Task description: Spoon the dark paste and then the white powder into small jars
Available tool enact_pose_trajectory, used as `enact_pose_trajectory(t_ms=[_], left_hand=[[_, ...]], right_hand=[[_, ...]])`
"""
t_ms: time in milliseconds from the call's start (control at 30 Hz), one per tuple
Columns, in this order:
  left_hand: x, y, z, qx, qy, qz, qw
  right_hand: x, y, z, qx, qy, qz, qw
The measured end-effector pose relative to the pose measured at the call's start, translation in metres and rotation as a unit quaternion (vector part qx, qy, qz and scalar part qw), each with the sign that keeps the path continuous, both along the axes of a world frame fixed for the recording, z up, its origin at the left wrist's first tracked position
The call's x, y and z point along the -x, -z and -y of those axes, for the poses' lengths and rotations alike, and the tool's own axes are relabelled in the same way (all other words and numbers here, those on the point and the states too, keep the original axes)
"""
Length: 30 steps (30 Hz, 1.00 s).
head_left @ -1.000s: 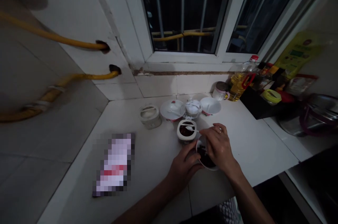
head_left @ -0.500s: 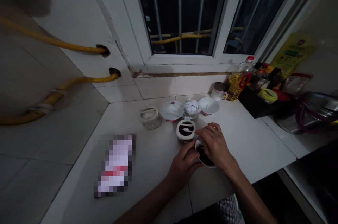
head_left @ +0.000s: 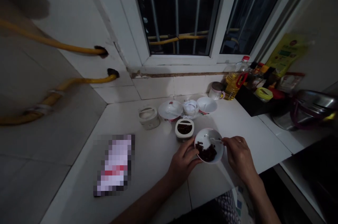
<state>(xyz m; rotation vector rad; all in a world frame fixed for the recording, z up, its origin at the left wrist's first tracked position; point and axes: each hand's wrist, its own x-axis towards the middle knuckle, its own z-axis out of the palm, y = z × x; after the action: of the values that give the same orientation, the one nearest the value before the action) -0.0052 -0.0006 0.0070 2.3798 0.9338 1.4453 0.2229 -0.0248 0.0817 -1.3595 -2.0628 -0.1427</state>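
Observation:
My left hand (head_left: 185, 160) grips the left rim of a white bowl (head_left: 220, 150), tilted a little toward me. Dark reddish-brown crumbly food (head_left: 207, 153) lies along the bowl's lower left side. Between the fingers of my right hand (head_left: 239, 155) is the handle of a small white spoon (head_left: 215, 140), its head inside the bowl near the far wall. Just beyond my left hand stands a square clear jar (head_left: 184, 129) with a white rim, holding similar dark stuff.
Behind the jar stand a lidded container (head_left: 148, 117), a shallow white bowl (head_left: 170, 109), a glass jar of white stuff (head_left: 190, 107) and another white bowl (head_left: 207, 105). An oil bottle (head_left: 232, 85), a seasoning rack (head_left: 250, 101) and a steel pot (head_left: 313, 109) line the right.
My right hand has moved right, from over the bowl to its right side, and now holds the spoon that lay on the jar. The bowl's inside is uncovered.

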Motion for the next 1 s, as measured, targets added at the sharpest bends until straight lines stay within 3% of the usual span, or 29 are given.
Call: enact_pose_trajectory(t_ms=[100,300,700,1000], left_hand=[[-0.001,-0.001,0.0,-0.005,0.005,-0.003,1.0],[-0.001,0.001,-0.002,-0.018,0.004,-0.016,1.0],[-0.001,-0.001,-0.001,-0.027,0.007,-0.019,0.999],[-0.002,0.0,-0.002,-0.027,0.012,0.001,1.0]], right_hand=[[0.0,0.003,0.008,0.029,0.013,0.011,0.999],[0.014,0.007,0.016,0.107,0.008,-0.103,0.989],[0.016,0.02,0.02,0.132,0.068,-0.185,0.971],[0.019,0.024,0.019,0.167,0.132,-0.29,0.933]])
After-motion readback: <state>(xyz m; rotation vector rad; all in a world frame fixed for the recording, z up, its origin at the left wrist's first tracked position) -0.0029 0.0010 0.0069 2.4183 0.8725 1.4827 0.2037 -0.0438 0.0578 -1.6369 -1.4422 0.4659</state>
